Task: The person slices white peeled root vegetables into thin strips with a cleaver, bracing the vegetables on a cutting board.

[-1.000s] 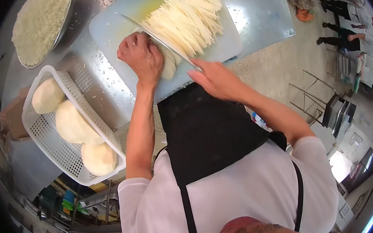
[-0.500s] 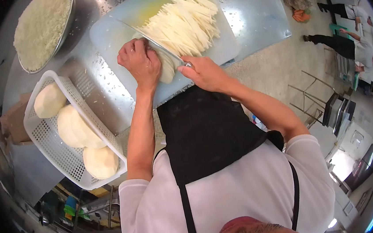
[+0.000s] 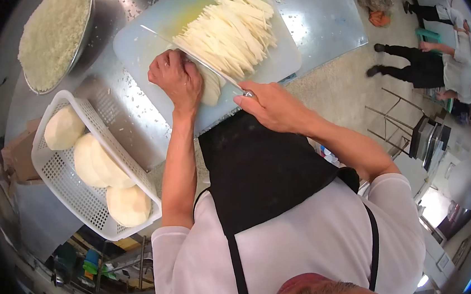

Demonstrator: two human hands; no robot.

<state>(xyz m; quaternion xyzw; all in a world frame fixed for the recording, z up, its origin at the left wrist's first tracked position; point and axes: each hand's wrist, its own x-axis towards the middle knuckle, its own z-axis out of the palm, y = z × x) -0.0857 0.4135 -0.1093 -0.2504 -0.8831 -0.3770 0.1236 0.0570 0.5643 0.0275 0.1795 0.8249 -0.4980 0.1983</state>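
My left hand (image 3: 176, 82) is closed, its curled fingers pressing down on pale vegetable slices (image 3: 211, 93), partly hidden beneath it. A kitchen knife (image 3: 208, 64) lies slantwise along the edge of the slices, close beside the left fingertips. Its handle is in my right hand (image 3: 271, 107), which is closed around it near the board's front edge. Beyond the blade spreads a heap of thin pale strips (image 3: 233, 29). All of this rests on a whitish cutting board (image 3: 133, 49) with a yellow-tinted patch.
To the left, a white perforated basket (image 3: 87, 216) holds several peeled pale vegetables (image 3: 123, 206). Behind it stands a metal bowl (image 3: 87, 39) full of white chopped bits (image 3: 55, 37). Scraps dot the steel table (image 3: 327, 13). Other people (image 3: 425, 69) stand at the far right.
My right hand has drawn the knife slightly back towards my body and to the right. My left hand stays in place on the slices. A person at far right has shifted.
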